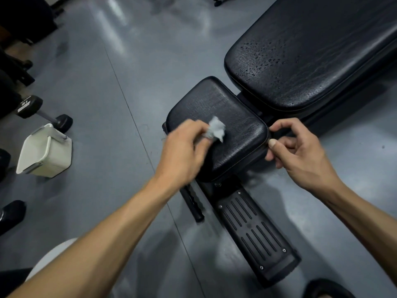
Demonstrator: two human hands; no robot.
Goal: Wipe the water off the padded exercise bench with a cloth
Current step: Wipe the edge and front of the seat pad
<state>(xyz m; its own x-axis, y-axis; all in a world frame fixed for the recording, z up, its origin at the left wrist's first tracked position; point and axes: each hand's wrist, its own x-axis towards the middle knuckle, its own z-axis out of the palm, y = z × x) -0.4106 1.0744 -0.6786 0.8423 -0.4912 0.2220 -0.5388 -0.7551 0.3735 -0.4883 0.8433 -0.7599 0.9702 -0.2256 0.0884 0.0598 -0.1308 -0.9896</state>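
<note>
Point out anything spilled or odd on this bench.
Water droplets bead on the near end of the long back pad, unwiped. The seat pad, where the left hand rubs the cloth, shows none.

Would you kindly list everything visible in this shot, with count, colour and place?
seat pad: one, black, centre, being wiped.
back pad: one, black, upper right, beaded with water droplets.
cloth: one, grey, crumpled on the seat pad.
foot plate: one, black, ribbed, below the seat pad.
bin: one, white, on the floor at left.
dumbbell: one, black with a metal handle, behind the bin.
floor: grey, glossy.
left hand: holds the cloth, blurred.
right hand: fingers curled at the seat pad's right edge.
</note>
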